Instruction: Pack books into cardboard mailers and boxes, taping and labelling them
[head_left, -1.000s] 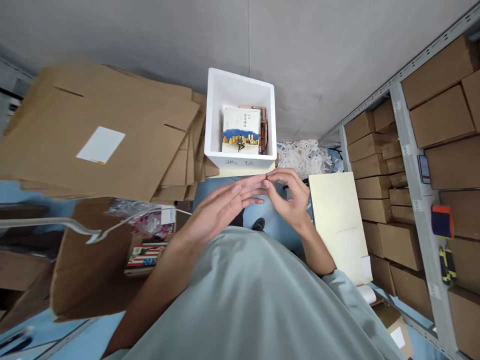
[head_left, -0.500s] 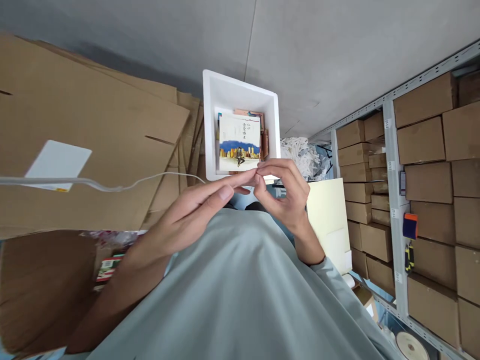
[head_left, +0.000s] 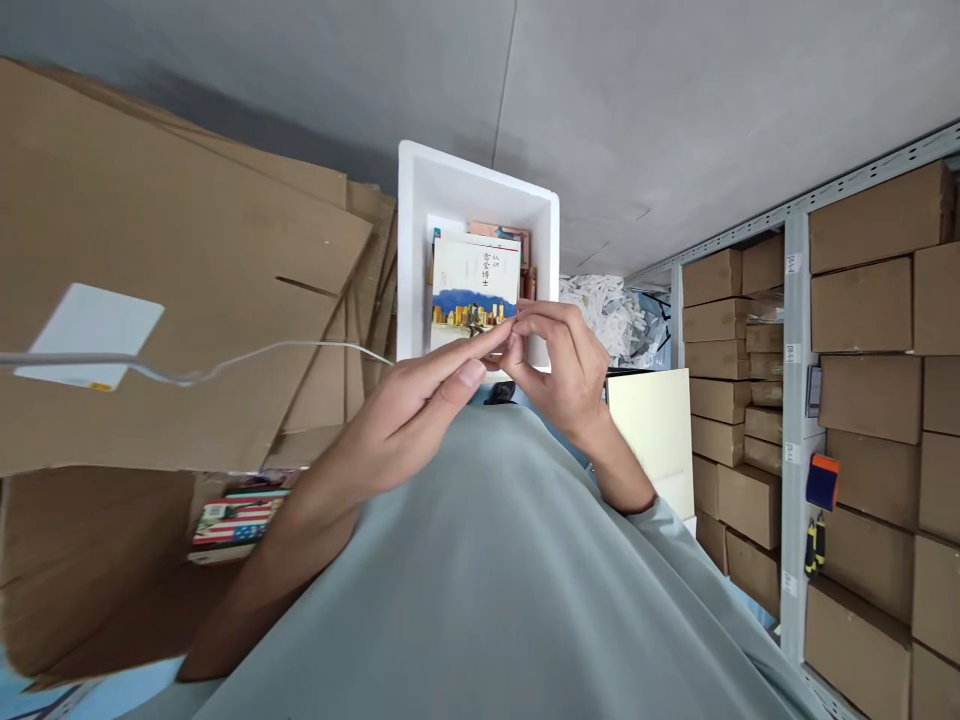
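Observation:
A white foam box [head_left: 414, 250] stands ahead with several books in it. On top lies a white book [head_left: 469, 270] with a blue and yellow city picture. My left hand [head_left: 424, 400] is stretched out flat in front of the box's near edge, fingers pointing right, the thumb apart. My right hand [head_left: 562, 365] touches the left fingertips with its thumb and curled fingers pinched together. Whether anything small is between the right fingertips cannot be made out. Both hands overlap the lower edge of the book in view.
Flattened cardboard [head_left: 187, 260] with a white card [head_left: 90, 335] and a white cable [head_left: 300, 344] fills the left. Below it, an open carton holds books [head_left: 234, 522]. Shelves of brown boxes [head_left: 870, 395] stand right, beside a pale yellow board [head_left: 652, 430].
Both hands have moved slightly toward the box and now cover the lower part of the book's picture. The right fingers still touch the left fingertips. The camera view has shifted a little.

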